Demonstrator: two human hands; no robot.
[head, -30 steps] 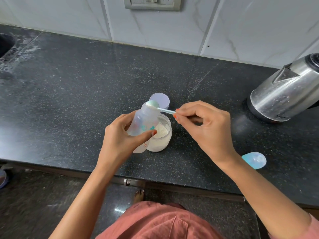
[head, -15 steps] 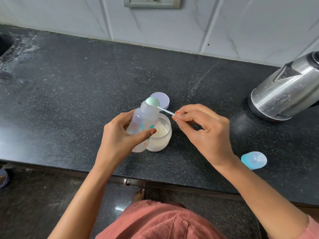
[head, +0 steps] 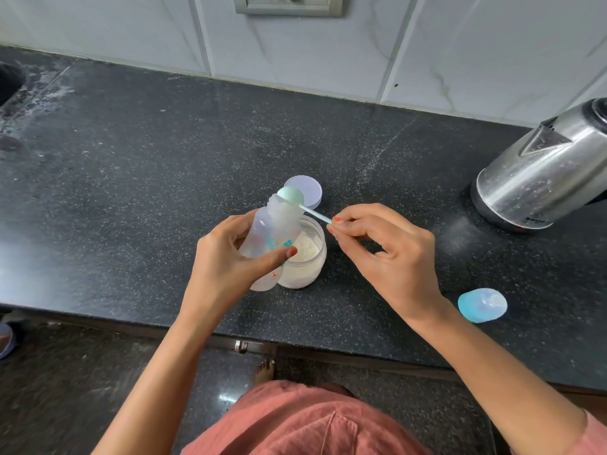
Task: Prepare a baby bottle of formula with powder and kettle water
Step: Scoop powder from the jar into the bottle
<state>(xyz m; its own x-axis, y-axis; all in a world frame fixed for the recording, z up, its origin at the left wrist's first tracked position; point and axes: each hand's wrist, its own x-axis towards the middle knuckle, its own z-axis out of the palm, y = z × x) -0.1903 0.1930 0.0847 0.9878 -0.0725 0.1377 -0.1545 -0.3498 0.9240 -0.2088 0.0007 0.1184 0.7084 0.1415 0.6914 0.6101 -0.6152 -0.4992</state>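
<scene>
1. Bottle (head: 274, 236): a clear plastic baby bottle, cap off and tilted, is gripped around its body by the left hand (head: 226, 267), thumb across the front, just above the worktop (head: 131, 178).
2. Fingers (head: 341, 224) of the right hand (head: 391, 261) pinch the thin handle of a pale green scoop (head: 290, 196), whose bowl sits at the bottle's open neck.
3. Directly behind and touching the bottle stands an open jar (head: 307, 257) of off-white powder.
4. Beyond the jar lies its round lavender lid (head: 307, 188), flat on the worktop.
5. Right of the jar, near the worktop's front edge, a blue bottle cap (head: 482, 305) lies on its side.
6. Far right of the jar, towards the wall, stands a steel kettle (head: 538, 172).
</scene>
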